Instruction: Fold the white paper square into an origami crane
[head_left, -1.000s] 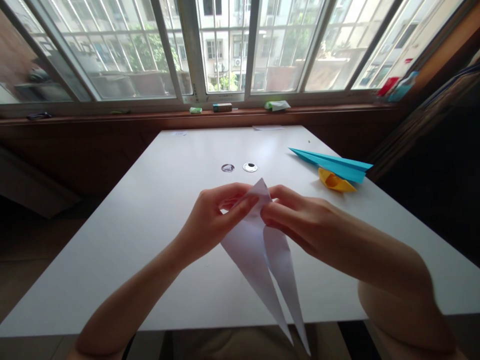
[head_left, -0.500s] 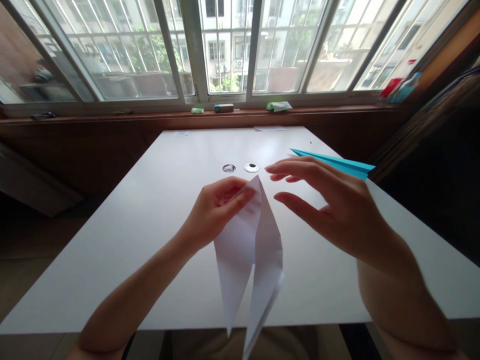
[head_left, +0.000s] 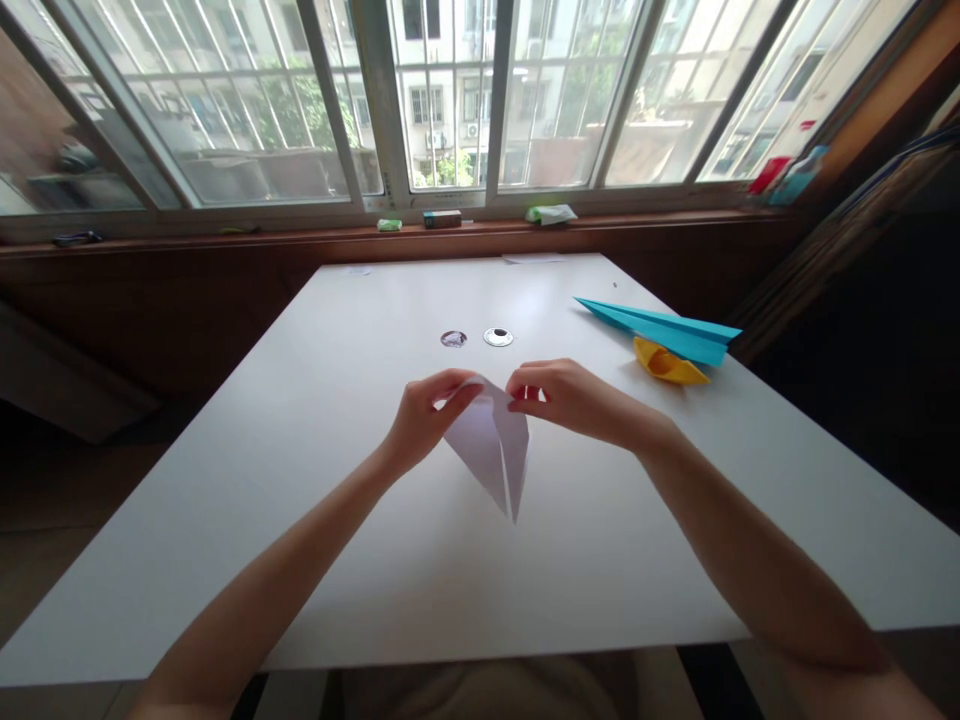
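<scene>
A folded sheet of white paper hangs between my two hands, its two pointed flaps aimed down toward me with a narrow gap between them. My left hand pinches its upper left edge, thumb on the near side. On the upper right edge, my right hand grips the paper between thumb and fingers. Just beyond the hands, two round stickers or discs lie side by side: a dark patterned one and a white one with a black spot.
A blue paper plane lies at the right on the white table, with a yellow paper boat touching or close beside it. Small packets, including a green and white one, stand on the window sill behind.
My right hand has come down and left, closing on the paper. The paper's tip is bent and the sheet sits farther from me. The yellow boat has come into view.
</scene>
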